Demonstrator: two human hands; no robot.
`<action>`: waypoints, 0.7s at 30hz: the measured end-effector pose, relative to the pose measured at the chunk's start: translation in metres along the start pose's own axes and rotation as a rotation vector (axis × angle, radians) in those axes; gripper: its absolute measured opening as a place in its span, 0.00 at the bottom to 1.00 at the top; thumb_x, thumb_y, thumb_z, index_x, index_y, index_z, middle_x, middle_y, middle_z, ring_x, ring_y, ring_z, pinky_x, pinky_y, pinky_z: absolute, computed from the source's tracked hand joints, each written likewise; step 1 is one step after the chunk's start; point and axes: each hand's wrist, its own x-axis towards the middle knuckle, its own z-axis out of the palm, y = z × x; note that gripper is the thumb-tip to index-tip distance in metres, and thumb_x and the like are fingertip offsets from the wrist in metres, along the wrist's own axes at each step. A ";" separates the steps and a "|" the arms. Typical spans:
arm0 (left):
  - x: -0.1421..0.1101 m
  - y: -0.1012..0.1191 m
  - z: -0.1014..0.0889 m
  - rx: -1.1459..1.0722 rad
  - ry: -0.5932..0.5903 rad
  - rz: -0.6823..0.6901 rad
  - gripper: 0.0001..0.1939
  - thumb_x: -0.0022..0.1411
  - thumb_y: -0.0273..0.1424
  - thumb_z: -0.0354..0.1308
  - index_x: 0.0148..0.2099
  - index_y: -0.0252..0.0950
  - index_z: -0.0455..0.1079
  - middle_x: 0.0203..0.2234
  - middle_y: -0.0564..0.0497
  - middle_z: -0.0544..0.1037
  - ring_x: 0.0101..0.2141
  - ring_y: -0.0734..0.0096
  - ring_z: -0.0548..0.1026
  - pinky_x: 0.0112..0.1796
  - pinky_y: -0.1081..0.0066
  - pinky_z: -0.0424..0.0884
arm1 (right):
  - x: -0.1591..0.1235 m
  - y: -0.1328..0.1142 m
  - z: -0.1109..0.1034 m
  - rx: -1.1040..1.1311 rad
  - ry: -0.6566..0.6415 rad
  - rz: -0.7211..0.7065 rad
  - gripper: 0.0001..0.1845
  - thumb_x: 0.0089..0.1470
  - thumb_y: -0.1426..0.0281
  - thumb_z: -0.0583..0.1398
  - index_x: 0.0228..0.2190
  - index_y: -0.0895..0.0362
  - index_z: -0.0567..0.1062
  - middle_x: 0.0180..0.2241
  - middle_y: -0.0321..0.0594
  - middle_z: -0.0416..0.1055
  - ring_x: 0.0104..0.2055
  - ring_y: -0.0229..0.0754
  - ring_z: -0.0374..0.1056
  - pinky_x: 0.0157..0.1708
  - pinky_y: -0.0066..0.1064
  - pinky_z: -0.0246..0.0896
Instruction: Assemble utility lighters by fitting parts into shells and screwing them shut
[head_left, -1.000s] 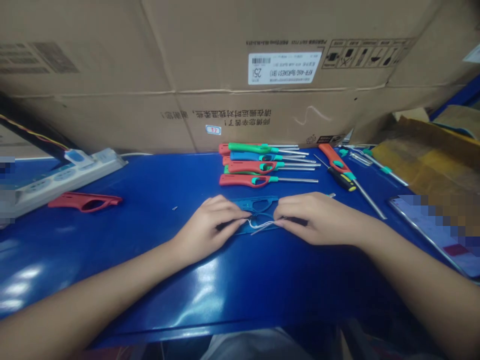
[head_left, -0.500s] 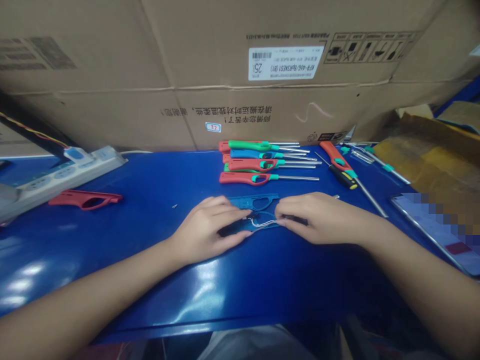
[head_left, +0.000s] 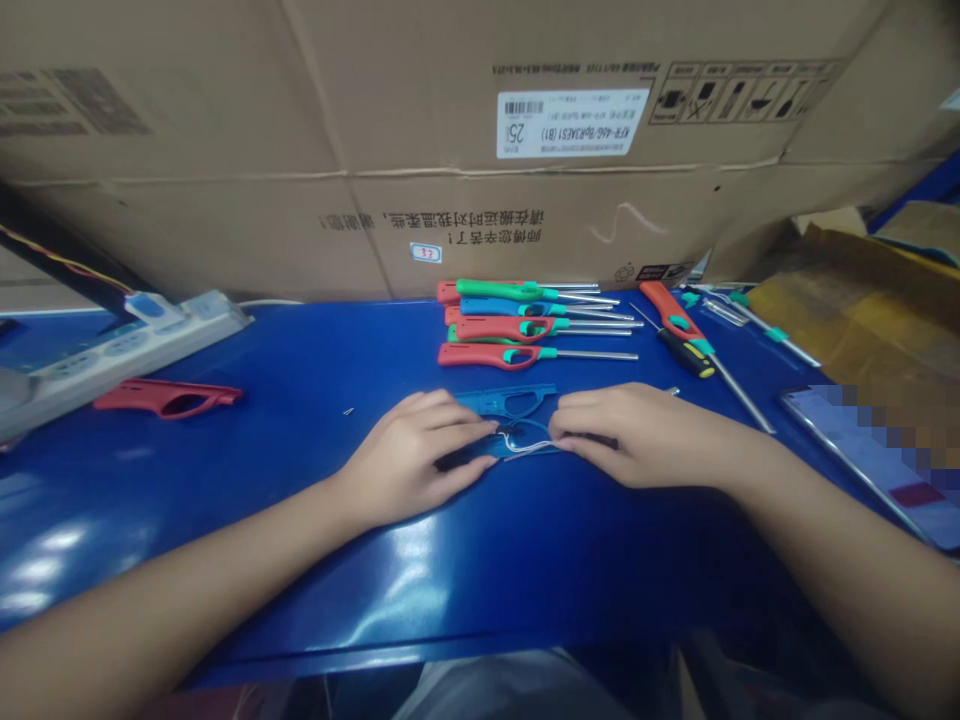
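On the blue tabletop, a blue lighter housing half point(head_left: 536, 428) lies between my hands, with thin white wires point(head_left: 525, 447) and a small black part in it. My left hand point(head_left: 412, 455) grips its left end between thumb and fingers, covering much of it. At the right end, my right hand point(head_left: 626, 437) is pinched closed on the wires; its fingertips hide the ends. Just behind lies another blue housing half point(head_left: 506, 401), partly covered by my left fingers.
Several gas lighters point(head_left: 487, 356) are stacked behind. An orange lighter point(head_left: 679, 320), a screwdriver point(head_left: 686, 353) and a phone point(head_left: 870, 460) lie right. A red housing half point(head_left: 169, 398) and a power strip point(head_left: 127, 355) are left. A cardboard box point(head_left: 420, 130) stands along the back.
Both hands stay almost in place. My left fingertips have shifted slightly left, showing a little more of the wires and the black part.
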 end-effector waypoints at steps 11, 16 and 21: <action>0.002 0.002 -0.004 0.189 -0.019 0.096 0.13 0.69 0.35 0.61 0.53 0.37 0.77 0.44 0.49 0.83 0.40 0.62 0.77 0.38 0.64 0.70 | 0.000 0.001 0.003 0.018 0.023 0.013 0.10 0.68 0.66 0.53 0.39 0.53 0.73 0.37 0.35 0.74 0.37 0.39 0.69 0.36 0.31 0.57; 0.003 0.005 -0.007 0.246 -0.061 0.111 0.13 0.71 0.36 0.58 0.53 0.36 0.77 0.45 0.49 0.83 0.41 0.62 0.78 0.38 0.63 0.71 | 0.001 0.001 0.003 0.043 0.038 0.003 0.09 0.68 0.66 0.53 0.38 0.53 0.73 0.37 0.35 0.74 0.37 0.39 0.69 0.37 0.31 0.58; 0.004 0.012 -0.007 0.320 -0.117 0.100 0.14 0.74 0.36 0.54 0.52 0.35 0.77 0.45 0.48 0.83 0.42 0.59 0.79 0.40 0.61 0.74 | 0.001 0.001 0.004 0.054 0.019 -0.004 0.10 0.68 0.67 0.53 0.39 0.53 0.74 0.37 0.36 0.75 0.38 0.40 0.70 0.37 0.31 0.58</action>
